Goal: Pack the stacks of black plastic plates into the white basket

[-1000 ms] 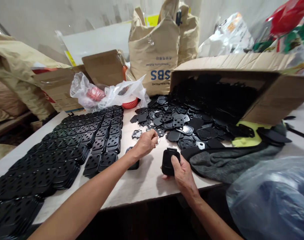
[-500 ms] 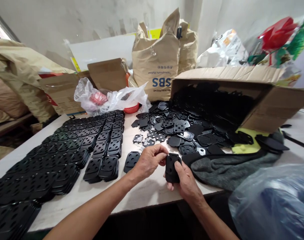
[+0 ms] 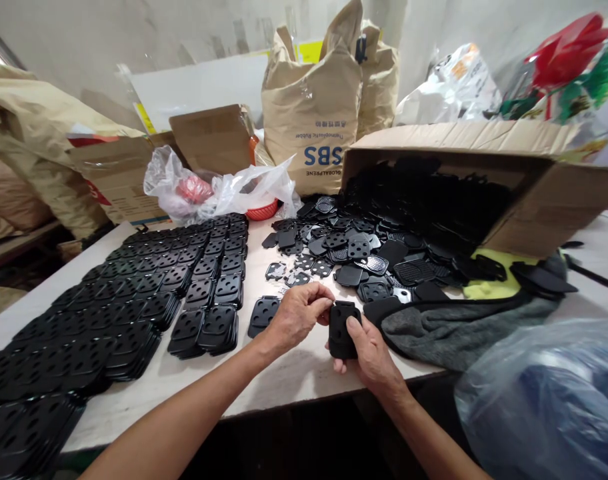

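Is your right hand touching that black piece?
Touching. The head view shows the right hand gripping the black piece, with the thumb lying on its front.

Black rubber pad (image 3: 342,337) partly hidden by the right hand (image 3: 374,353). Stacked pad rows (image 3: 29,407) at 8 o'clock cut off by the frame edge; cardboard box (image 3: 549,207) at 2 o'clock likewise. Red item (image 3: 194,189) at 11 o'clock blurred inside plastic bag (image 3: 164,180).

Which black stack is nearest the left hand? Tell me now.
The lone holed black stack just beside the left hand, set apart from the long rows of stacks.
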`<state>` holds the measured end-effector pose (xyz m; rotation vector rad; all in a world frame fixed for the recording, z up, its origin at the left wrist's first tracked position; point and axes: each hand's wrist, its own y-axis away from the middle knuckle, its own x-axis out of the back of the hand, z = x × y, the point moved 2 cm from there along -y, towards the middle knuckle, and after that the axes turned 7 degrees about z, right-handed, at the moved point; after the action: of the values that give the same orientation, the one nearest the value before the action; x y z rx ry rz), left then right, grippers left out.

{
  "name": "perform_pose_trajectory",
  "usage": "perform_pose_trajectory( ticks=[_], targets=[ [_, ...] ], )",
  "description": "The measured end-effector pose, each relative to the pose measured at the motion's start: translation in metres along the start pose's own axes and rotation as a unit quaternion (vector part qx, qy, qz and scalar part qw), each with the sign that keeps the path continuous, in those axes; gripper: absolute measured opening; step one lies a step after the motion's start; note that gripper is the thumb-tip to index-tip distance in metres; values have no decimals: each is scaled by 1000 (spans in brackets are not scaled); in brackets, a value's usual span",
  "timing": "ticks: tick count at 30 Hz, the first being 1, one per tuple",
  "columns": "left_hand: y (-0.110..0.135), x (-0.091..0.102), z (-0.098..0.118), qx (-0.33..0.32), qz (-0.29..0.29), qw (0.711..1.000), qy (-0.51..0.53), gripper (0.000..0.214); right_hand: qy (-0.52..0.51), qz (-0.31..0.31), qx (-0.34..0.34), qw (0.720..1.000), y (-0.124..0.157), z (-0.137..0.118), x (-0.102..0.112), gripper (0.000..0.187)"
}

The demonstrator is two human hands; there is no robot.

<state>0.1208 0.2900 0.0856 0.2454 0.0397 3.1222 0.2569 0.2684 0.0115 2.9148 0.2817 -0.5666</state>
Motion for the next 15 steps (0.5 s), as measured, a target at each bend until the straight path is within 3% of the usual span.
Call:
perform_pose_trajectory(
  ticks=[9,15],
  targets=[
    [-5,3,10,-42,-30,985,-164,11,37,28,2,999,11,-10,-3,50],
    [-19,1,22,-137,-133,945,-267,15,34,105,-40,993,16,-3,0,52]
  ],
)
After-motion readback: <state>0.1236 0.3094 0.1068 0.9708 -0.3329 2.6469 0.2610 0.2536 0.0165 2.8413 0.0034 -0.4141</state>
